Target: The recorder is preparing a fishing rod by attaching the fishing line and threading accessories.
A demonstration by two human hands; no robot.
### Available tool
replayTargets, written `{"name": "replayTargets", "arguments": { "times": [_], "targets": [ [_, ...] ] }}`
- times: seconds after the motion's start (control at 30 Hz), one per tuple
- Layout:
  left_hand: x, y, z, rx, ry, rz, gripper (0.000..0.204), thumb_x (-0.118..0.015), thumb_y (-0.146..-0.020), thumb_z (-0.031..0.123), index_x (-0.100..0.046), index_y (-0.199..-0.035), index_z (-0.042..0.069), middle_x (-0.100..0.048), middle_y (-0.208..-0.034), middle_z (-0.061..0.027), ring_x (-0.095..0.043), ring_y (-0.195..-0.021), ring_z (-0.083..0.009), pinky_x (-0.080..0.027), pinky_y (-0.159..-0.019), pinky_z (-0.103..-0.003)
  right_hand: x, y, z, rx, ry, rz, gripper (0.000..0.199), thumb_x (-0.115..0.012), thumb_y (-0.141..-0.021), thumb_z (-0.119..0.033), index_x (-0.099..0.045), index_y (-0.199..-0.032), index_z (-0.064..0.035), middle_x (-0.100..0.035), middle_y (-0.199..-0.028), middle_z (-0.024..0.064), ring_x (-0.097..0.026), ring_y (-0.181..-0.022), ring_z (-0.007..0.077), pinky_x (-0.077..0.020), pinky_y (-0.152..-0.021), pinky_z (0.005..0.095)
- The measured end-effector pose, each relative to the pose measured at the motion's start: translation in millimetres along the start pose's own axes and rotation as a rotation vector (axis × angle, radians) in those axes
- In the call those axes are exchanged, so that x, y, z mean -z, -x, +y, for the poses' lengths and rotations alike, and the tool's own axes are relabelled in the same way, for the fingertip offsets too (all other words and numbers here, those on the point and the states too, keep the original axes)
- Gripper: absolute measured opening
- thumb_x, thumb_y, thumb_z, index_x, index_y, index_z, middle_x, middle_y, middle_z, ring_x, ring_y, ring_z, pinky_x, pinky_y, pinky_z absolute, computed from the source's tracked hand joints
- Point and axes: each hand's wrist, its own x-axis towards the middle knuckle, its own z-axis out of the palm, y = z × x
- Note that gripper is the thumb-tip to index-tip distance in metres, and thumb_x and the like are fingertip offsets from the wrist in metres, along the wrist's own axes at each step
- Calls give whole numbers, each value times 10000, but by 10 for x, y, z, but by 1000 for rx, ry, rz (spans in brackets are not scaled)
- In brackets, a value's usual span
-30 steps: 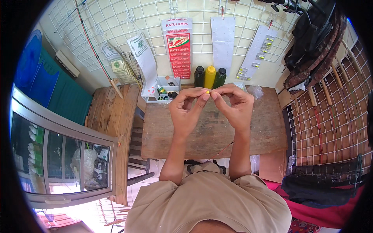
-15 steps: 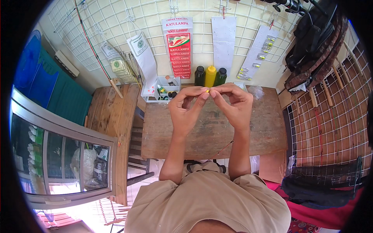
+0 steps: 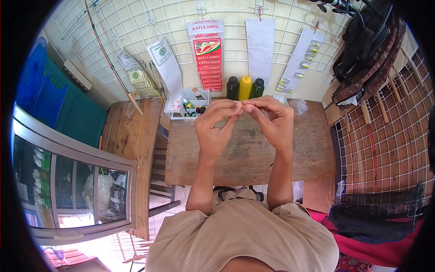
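My left hand and my right hand are raised over the wooden table, fingertips meeting just in front of the bottles. Between them is pinched a tiny yellow piece; it is too small and too covered by fingers to tell its kind. Both hands are closed in a pinch, thumbs against forefingers. Behind the fingertips stand a yellow bottle and two dark bottles, one on each side of it. Beside my right forearm shows a thin reddish rod, slanting down toward my lap.
A white divided box with small tubes and bottles sits on the table at the back left. Cards and packets hang on a white wire grid. Dark bags hang at right. A glass-doored cabinet stands at left.
My left hand has tilted slightly and its thumb has shifted at the fingertips. Less of the yellow piece shows between the fingers now.
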Motion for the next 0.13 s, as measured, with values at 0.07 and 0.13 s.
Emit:
{"name": "replayTargets", "arguments": {
  "times": [0.07,0.13],
  "targets": [
    [19,-8,3,-60,-69,-13,171,-717,-703,-93,-676,-848,-12,-684,-886,-101,-639,-855,-224,-499,-755,-284,-14,5,38,-57,-14,-4,149,-678,-813,-2,-700,-959,11,-687,-912,106,-627,-798,129,-490,-711,246],
    [25,-23,15,-102,-121,-25,174,-714,-710,-93,-690,-854,3,-685,-901,-94,-640,-859,-223,-501,-761,-292,-23,-7,45,-61,2,-23,189,-673,-826,-22,-686,-1012,8,-684,-938,108,-628,-798,130,-494,-728,246]
  ]
}}
